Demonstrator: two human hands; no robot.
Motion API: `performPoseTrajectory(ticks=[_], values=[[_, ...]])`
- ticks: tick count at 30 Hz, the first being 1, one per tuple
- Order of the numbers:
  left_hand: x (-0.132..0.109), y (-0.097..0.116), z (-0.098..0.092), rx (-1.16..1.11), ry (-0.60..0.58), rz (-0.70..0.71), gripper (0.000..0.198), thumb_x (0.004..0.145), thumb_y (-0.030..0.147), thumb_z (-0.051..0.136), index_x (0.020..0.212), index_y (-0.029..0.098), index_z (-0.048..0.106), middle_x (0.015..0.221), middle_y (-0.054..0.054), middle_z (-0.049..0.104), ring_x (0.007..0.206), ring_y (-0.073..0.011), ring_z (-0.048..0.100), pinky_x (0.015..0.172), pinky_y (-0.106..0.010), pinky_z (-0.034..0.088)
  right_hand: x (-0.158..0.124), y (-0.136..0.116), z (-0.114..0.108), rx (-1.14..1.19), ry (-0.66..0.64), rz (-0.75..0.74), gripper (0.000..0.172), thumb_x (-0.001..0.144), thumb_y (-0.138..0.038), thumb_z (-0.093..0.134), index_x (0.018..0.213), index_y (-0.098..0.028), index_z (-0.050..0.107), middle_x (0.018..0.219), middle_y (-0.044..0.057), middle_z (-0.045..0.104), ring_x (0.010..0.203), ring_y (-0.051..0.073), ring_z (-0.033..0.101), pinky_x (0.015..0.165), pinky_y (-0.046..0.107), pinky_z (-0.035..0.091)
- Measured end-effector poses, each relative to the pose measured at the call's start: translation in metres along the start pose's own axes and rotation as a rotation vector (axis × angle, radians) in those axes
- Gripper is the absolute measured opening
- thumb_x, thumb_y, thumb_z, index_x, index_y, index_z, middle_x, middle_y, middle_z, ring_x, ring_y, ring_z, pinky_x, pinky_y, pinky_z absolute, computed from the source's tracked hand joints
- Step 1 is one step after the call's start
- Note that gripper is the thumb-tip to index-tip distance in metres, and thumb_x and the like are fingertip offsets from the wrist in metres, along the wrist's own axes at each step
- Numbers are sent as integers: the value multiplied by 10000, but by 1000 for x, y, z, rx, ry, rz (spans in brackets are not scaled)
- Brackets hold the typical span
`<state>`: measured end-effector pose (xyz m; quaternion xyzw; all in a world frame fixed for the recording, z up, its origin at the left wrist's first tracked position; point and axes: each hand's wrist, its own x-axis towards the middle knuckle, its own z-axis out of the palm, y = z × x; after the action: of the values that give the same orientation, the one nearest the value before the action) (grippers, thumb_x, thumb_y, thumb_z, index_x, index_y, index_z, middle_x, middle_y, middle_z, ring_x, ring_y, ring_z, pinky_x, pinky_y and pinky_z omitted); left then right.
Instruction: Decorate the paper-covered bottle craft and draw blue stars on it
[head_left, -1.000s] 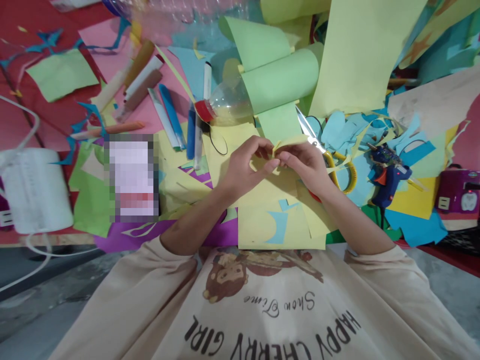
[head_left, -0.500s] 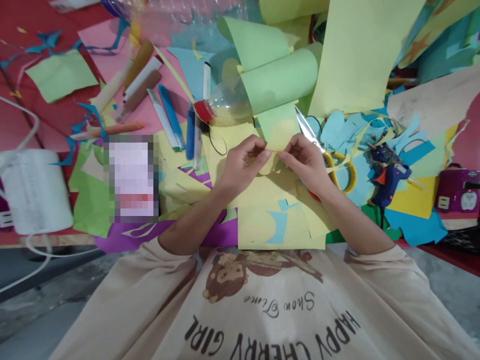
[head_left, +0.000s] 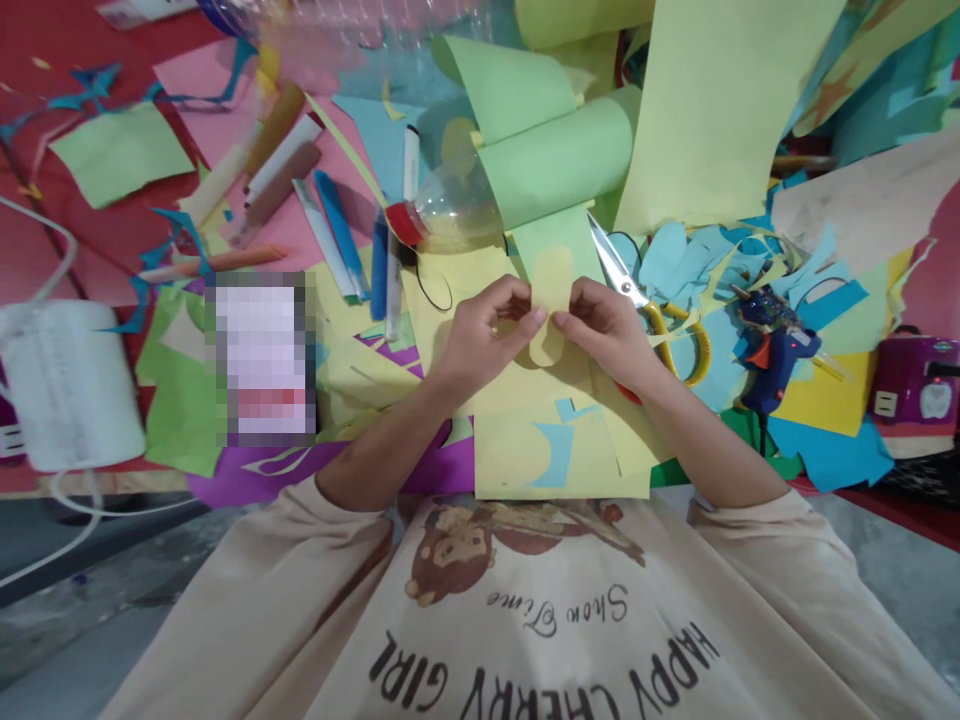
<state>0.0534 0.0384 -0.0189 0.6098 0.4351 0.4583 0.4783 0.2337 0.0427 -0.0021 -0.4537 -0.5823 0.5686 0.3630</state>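
My left hand [head_left: 487, 330] and my right hand [head_left: 611, 325] meet over the middle of the table, both pinching a small rounded yellow paper cutout [head_left: 550, 300]. The cutout stands upright and flat between my fingertips, its rounded ends above and below them. Beneath my hands lie yellow paper sheets [head_left: 559, 450] with a light-blue scrap on top. Yellow-handled scissors [head_left: 660, 315] lie just right of my right hand.
A blue glue gun [head_left: 772, 350] lies at the right among blue scraps. A clear bottle with a red cap [head_left: 442, 210], several markers [head_left: 341, 240] and curled green paper [head_left: 555, 170] lie beyond my hands. A white spool [head_left: 67, 380] sits at the left, a purple device [head_left: 919, 385] at the far right.
The yellow cutout was folded and crumpled between my fingers; my hands have since drawn slightly apart and it now stands unfolded and flat.
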Motion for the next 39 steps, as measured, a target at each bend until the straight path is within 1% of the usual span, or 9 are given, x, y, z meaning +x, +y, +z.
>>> performPoseTrajectory(ticks=[3,7,12,18,22,26,32,35,39], values=[[0,-3,0,-30,26,-28,389,868,540,733,763,197,583,683,40,605,622,-82,609,588,-174,516,1,1,0,-5,-2,12,375,867,-511,713,769,-218,500,690,-41,447,611,97,394,545,262,309],[-1,-7,0,-50,34,-92,352,845,519,745,801,193,619,714,25,651,647,-90,634,599,-178,528,1,0,1,-3,4,7,309,885,-467,685,810,-206,538,717,-28,482,632,103,426,556,260,332],[-2,-8,0,-28,12,-135,363,839,542,733,863,190,648,745,8,693,684,-110,667,619,-194,545,2,0,0,-7,-30,12,286,887,-429,687,798,-212,525,706,-37,454,630,99,407,551,253,314],[-1,-3,0,54,30,-69,426,855,605,707,831,183,653,724,7,695,670,-111,674,620,-199,549,2,1,1,24,-33,20,349,892,-514,688,806,-217,528,697,-38,448,610,99,392,528,252,294],[-1,-1,0,85,37,24,359,900,532,690,833,180,674,735,12,712,670,-99,684,626,-183,555,1,-2,1,65,-39,14,415,876,-584,702,798,-213,533,697,-41,441,611,98,388,532,256,297],[-2,-1,-1,84,51,100,239,919,426,700,882,190,721,821,6,765,732,-100,728,685,-182,580,1,-5,1,103,-48,14,455,867,-637,702,810,-213,545,689,-47,448,606,94,383,543,261,310],[-3,-1,-1,76,50,142,188,924,383,707,926,210,781,862,3,800,748,-105,750,701,-189,603,1,-5,1,140,-44,3,432,872,-616,713,823,-209,574,679,-52,469,604,87,399,553,255,337],[-3,-1,-3,54,42,106,170,900,375,733,920,220,799,888,-9,812,785,-123,764,712,-201,612,1,-4,0,143,-44,17,397,868,-582,729,834,-211,593,688,-46,488,607,89,412,541,246,339],[-3,-2,-6,-3,-15,-8,239,868,441,748,933,220,809,935,-42,815,836,-168,773,749,-265,636,1,-2,-1,182,-50,70,397,860,-590,732,830,-220,594,662,-47,506,586,93,454,540,243,377]])
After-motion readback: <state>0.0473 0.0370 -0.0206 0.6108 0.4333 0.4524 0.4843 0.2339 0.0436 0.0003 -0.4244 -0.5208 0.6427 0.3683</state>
